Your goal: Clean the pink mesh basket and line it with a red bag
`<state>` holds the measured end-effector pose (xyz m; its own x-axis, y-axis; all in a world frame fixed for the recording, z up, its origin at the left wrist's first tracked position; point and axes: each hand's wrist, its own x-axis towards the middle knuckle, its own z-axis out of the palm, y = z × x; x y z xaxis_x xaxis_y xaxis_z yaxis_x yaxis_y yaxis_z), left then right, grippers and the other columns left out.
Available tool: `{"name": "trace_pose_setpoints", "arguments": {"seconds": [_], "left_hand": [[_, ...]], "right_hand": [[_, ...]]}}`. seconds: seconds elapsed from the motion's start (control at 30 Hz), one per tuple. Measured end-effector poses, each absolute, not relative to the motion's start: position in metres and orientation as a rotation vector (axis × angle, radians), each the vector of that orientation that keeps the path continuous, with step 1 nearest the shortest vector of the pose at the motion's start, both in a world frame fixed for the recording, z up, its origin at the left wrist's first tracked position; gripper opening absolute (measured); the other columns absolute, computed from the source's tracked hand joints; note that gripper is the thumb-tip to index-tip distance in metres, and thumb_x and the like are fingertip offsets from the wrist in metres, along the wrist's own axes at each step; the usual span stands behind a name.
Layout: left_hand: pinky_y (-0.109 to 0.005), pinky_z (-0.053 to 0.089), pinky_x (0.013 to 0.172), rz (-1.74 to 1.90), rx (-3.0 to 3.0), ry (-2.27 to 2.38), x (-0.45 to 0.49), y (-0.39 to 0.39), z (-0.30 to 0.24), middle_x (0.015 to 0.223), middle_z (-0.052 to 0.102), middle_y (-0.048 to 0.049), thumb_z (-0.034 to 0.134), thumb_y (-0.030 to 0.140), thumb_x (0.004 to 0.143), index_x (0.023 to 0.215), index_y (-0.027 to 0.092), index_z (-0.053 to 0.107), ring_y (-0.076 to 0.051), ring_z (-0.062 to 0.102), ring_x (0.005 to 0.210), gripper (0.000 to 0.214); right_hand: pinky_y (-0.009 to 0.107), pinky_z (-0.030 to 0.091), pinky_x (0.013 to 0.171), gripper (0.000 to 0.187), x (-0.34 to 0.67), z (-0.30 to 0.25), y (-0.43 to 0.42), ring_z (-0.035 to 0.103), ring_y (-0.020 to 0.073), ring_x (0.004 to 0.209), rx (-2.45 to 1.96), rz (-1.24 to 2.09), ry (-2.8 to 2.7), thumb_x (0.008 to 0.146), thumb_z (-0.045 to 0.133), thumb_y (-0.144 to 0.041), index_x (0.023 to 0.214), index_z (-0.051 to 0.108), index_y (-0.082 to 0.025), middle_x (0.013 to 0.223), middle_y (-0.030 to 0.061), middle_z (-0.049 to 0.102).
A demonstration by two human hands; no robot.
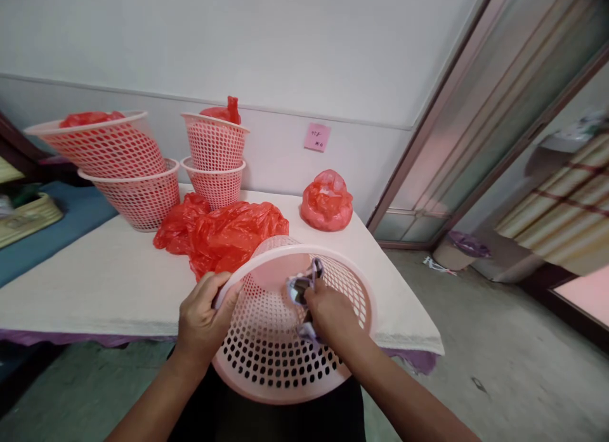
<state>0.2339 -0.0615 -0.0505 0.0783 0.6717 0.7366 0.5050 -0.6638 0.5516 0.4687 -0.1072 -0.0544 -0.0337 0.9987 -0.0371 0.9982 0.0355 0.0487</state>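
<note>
A pale pink perforated plastic basket (285, 373) is tipped toward me at the table's front edge, its mouth facing up at me. My left hand (205, 312) grips the basket's rim on the left, fingers wrapped over it. Inside the mouth, my right hand (328, 312) is closed on a crumpled patterned cloth (301, 290) in white, dark and purple. Parts of the cloth stick out above and below the fingers. Just behind the basket lie red plastic bags (233, 233), crumpled in a heap.
Pink baskets (130, 195) stand stacked at the back left, with a second stack (214, 144) beside them; red bags show in both. A rounded red bag (327, 201) sits at the back right of the white-covered table (95, 290). A bin (459, 248) stands on the floor.
</note>
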Motion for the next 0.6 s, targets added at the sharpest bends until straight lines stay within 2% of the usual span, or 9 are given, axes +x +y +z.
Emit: {"name": "trace_pose_setpoints", "arguments": {"seconds": [0.1,0.2,0.3,0.37,0.47,0.6], "left_hand": [[-0.026,0.046,0.072,1.615,2.120,1.254,0.237,-0.055,-0.045,0.080,0.063,0.0005,0.063,0.030,0.086,0.095,0.018,0.065,-0.013,0.059,0.073,0.015],[-0.026,0.046,0.072,1.544,1.933,1.273,0.243,-0.051,-0.038,0.082,0.066,0.0007,0.064,0.036,0.084,0.093,0.019,0.066,-0.013,0.060,0.074,0.020],[-0.025,0.046,0.071,1.475,1.797,1.221,0.248,-0.047,-0.031,0.081,0.066,0.0013,0.065,0.040,0.084,0.091,0.020,0.067,-0.013,0.060,0.073,0.021],[-0.024,0.046,0.068,1.451,1.773,1.196,0.251,-0.045,-0.027,0.079,0.065,0.0016,0.064,0.042,0.084,0.090,0.020,0.067,-0.013,0.059,0.071,0.022],[-0.023,0.046,0.066,1.445,1.739,1.193,0.253,-0.047,-0.028,0.078,0.064,0.0015,0.063,0.043,0.084,0.090,0.020,0.065,-0.012,0.057,0.070,0.024],[-0.022,0.047,0.059,1.371,1.669,1.192,0.259,-0.070,-0.044,0.075,0.062,0.0020,0.062,0.045,0.085,0.097,0.019,0.060,-0.012,0.058,0.065,0.028]], "right_hand": [[0.033,0.049,0.066,0.021,0.449,-0.048,-0.135,0.064,0.0229,0.077,1.856,-0.235,2.480,0.080,0.055,-0.015,0.097,0.066,-0.017,0.097,0.0119,0.064],[0.035,0.049,0.075,0.017,0.425,-0.057,-0.156,0.060,0.0232,0.086,1.656,-0.400,2.686,0.083,0.057,-0.027,0.095,0.064,-0.018,0.099,0.0098,0.063],[0.045,0.046,0.086,0.044,0.413,-0.075,-0.164,0.053,0.0296,0.099,1.685,-0.298,2.810,0.078,0.066,-0.047,0.112,0.058,-0.019,0.110,0.0117,0.059],[0.047,0.045,0.085,0.053,0.413,-0.086,-0.163,0.051,0.0309,0.099,1.697,-0.180,2.823,0.075,0.070,-0.043,0.120,0.054,-0.018,0.111,0.0128,0.057],[0.044,0.045,0.081,0.041,0.415,-0.095,-0.159,0.050,0.0285,0.093,1.629,-0.076,2.853,0.077,0.063,-0.025,0.116,0.054,-0.015,0.105,0.0133,0.057],[0.038,0.044,0.074,0.032,0.410,-0.083,-0.149,0.050,0.0246,0.087,1.839,-0.201,2.938,0.077,0.059,-0.021,0.108,0.055,-0.016,0.100,0.0098,0.056]]}}
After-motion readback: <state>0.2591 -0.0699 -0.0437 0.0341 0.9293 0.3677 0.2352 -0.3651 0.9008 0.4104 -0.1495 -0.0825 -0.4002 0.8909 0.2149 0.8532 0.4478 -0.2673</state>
